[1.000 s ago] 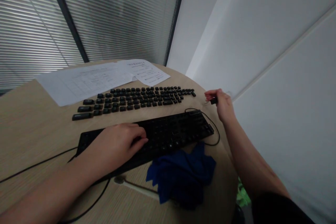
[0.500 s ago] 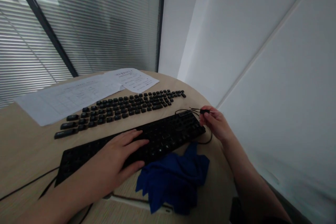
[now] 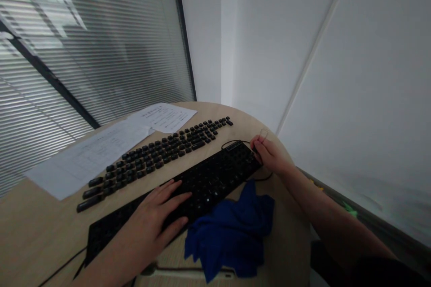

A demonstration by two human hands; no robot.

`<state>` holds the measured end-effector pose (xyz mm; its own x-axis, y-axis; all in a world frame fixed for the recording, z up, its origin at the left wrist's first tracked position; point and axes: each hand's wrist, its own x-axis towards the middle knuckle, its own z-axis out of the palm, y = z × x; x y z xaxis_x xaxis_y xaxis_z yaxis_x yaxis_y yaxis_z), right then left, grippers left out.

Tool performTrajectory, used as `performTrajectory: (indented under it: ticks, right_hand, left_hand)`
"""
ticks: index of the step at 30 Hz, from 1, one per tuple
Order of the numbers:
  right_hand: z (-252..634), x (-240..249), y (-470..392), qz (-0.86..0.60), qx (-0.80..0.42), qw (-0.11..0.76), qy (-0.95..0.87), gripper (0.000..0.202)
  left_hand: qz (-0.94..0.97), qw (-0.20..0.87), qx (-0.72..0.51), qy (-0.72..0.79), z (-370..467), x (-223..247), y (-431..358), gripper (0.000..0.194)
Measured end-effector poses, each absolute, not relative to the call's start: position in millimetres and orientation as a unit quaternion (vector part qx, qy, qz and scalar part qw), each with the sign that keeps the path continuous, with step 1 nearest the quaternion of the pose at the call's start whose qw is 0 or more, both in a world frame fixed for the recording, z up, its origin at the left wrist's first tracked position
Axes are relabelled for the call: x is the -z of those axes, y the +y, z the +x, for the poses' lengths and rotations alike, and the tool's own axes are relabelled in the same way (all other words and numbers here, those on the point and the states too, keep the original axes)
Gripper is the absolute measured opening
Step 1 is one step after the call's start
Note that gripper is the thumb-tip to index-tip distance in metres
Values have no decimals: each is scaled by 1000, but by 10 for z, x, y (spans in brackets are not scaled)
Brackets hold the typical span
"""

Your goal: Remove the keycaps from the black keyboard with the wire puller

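Observation:
A black keyboard (image 3: 215,175) lies slantwise on the table, with many of its keys off. My left hand (image 3: 158,213) rests on its middle and near edge, fingers spread and holding nothing. At the keyboard's far right end, my right hand (image 3: 267,154) is closed on a wire keycap puller (image 3: 264,133). A thin wire loop sticks up above the fingers, and the dark part points down at the keys. Whether its lower end grips a key is too small to tell. Loose black keycaps (image 3: 158,154) lie in rows behind the keyboard.
A crumpled blue cloth (image 3: 232,233) lies in front of the keyboard, partly over a flat, pale-edged object (image 3: 178,272). Printed papers (image 3: 97,148) are spread at the back left. Black cable (image 3: 63,267) runs off left. A white wall (image 3: 353,98) borders the table on the right.
My right hand has turned the keycap puller from lying sideways to upright and lowered it to the keyboard's right end. My left hand stays on the keyboard. The view has shifted right.

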<state>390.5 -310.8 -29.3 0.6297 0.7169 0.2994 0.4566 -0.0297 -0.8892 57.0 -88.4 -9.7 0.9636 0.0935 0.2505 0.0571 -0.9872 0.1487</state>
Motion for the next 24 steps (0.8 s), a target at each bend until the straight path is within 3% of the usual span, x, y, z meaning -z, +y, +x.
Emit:
performTrajectory:
  ticks: [8,24]
  right_hand:
    - [3882,221,-3059,-755,11,433,-492,25]
    - [3826,149,-3006,-807,5,351,-475,23]
  left_hand:
    - [990,67,-121,34,585,87,-870,46]
    - [988,98,-105,48,577,64,-888,43]
